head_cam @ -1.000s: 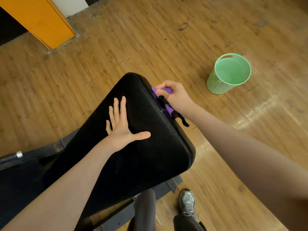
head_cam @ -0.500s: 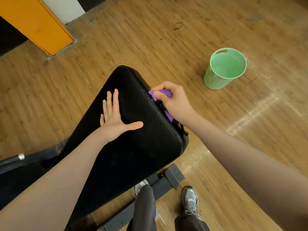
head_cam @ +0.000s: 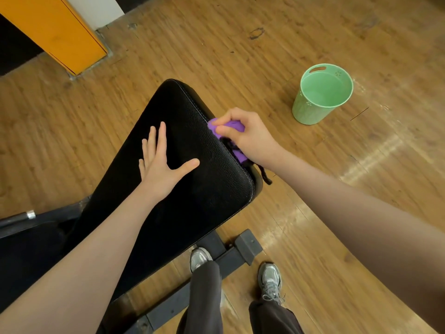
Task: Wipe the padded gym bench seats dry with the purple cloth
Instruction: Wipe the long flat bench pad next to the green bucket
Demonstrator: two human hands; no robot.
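A black padded bench seat (head_cam: 204, 189) fills the middle of the head view, tilted from lower left to upper right. My left hand (head_cam: 161, 162) lies flat on its top, fingers straight and thumb spread. My right hand (head_cam: 248, 136) grips the purple cloth (head_cam: 231, 127) with curled fingers and presses it against the seat's right side edge. Part of the cloth is hidden under the hand; a dark string hangs below it by the seat's corner.
A green bucket (head_cam: 322, 95) stands on the wooden floor to the right. An orange panel (head_cam: 55, 30) rises at the top left. The bench's dark metal foot (head_cam: 243, 249) lies by my shoes (head_cam: 269, 280). A metal bar (head_cam: 21, 218) sticks out at the left.
My right hand has slid the purple cloth a short way along the seat's right edge, toward its near corner. The left hand stays flat on the pad. The view has shifted slightly.
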